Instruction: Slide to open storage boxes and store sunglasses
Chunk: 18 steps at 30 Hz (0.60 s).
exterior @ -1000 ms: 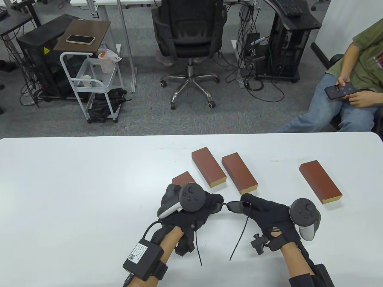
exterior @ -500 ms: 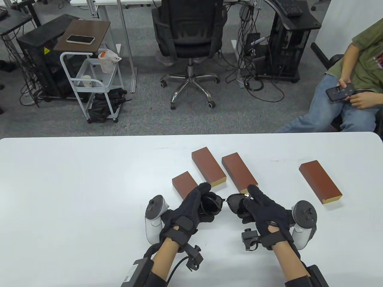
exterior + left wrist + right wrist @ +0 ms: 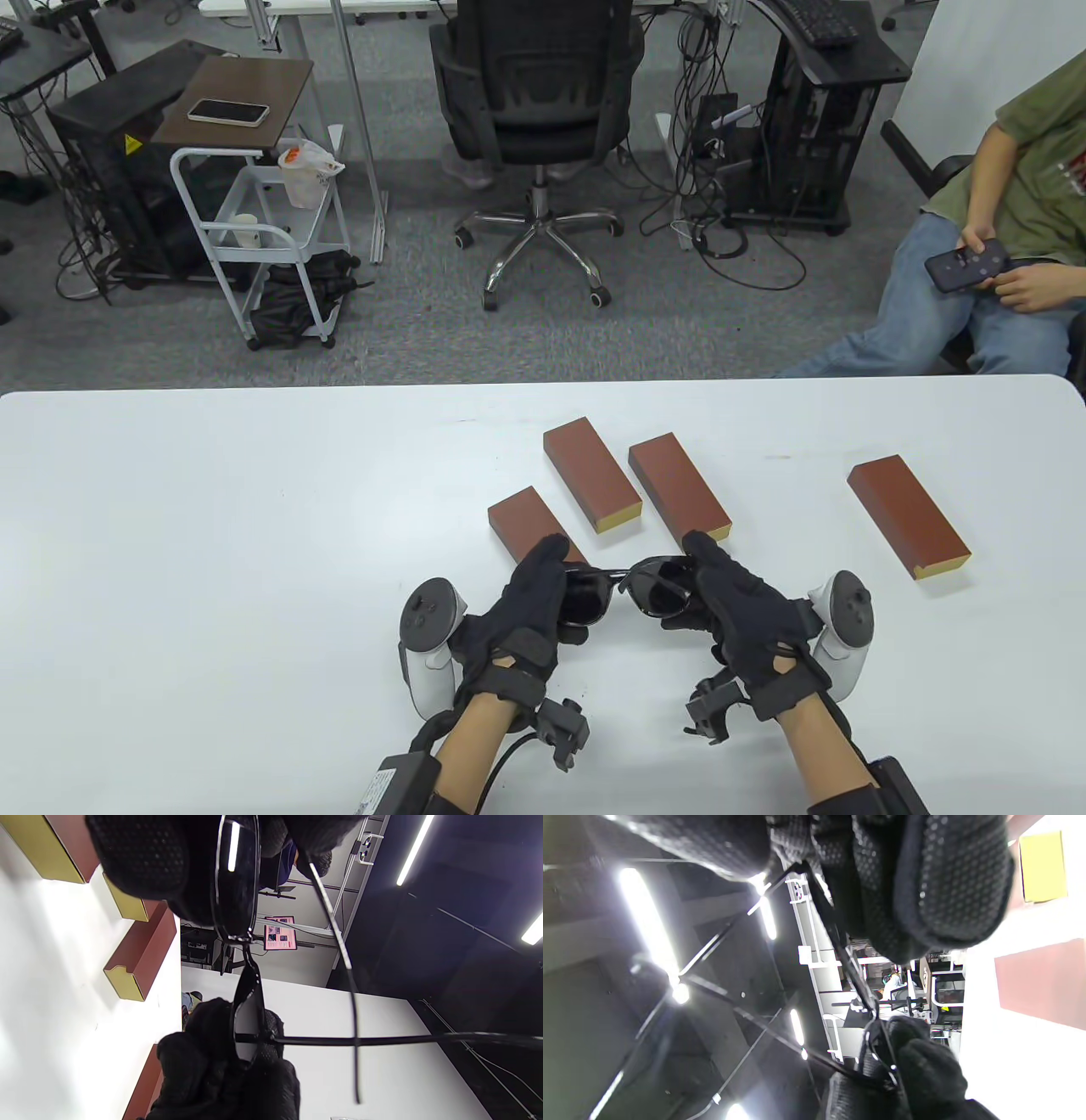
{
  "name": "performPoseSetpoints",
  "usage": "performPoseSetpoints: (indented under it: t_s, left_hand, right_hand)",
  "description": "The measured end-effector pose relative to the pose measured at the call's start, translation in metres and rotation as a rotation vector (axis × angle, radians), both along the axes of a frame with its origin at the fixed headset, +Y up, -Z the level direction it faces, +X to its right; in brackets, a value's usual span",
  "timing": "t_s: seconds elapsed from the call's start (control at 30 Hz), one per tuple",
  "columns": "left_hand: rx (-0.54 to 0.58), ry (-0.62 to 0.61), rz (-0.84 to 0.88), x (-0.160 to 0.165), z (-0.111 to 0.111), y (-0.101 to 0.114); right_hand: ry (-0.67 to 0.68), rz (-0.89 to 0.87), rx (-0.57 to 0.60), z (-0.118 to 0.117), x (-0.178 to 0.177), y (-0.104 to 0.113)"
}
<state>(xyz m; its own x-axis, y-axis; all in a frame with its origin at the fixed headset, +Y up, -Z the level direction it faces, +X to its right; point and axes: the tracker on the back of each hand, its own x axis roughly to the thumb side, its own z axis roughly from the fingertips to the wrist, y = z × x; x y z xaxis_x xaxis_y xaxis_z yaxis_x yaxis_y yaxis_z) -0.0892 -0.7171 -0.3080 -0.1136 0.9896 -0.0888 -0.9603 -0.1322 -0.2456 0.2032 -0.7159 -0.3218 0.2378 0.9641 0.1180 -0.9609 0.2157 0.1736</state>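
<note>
Sunglasses (image 3: 624,587) gripped by left hand (image 3: 530,607) and right hand (image 3: 738,598) fingers, unbranded brown boxes (image 3: 679,490) beyond

Four boxes (image 3: 676,489) just beyond hands; table (image 3: 212,552) left w/ open room.

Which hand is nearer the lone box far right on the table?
Right. The right hand sits just left of the lone box, gripping the sunglasses; the left hand holds their other end, farther left.

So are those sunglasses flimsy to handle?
Probably light and delicate: the sunglasses have thin temple arms, seen crossing in the left wrist view, so they likely flex. The left hand and right hand each hold a lens end; glossy lenses may be slippery.
</note>
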Motion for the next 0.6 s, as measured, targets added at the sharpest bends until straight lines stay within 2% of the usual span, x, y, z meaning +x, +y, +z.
performPoseSetpoints:
  t_s: [0.1,0.3,0.4,0.5,0.6]
  left_hand:
    - [-0.001,0.028,-0.03,0.001,0.002,0.0]
    - [-0.005,0.089,-0.078,-0.001,0.005,-0.003]
    - [-0.034,0.02,-0.026,-0.001,0.005,-0.009]
    - [-0.088,-0.141,0.108,0.003,0.005,-0.016]
    - [-0.112,-0.196,0.115,0.005,0.006,-0.018]
  right_hand:
    - [0.014,0.02,0.01,0.001,0.0,-0.001]
    - [-0.067,0.135,-0.03,0.002,0.0,-0.007]
    - [-0.109,0.181,-0.074,0.002,0.002,-0.01]
    - [-0.156,0.219,-0.096,0.003,0.006,-0.012]
    - [-0.2,0.264,-0.104,0.003,0.01,-0.011]
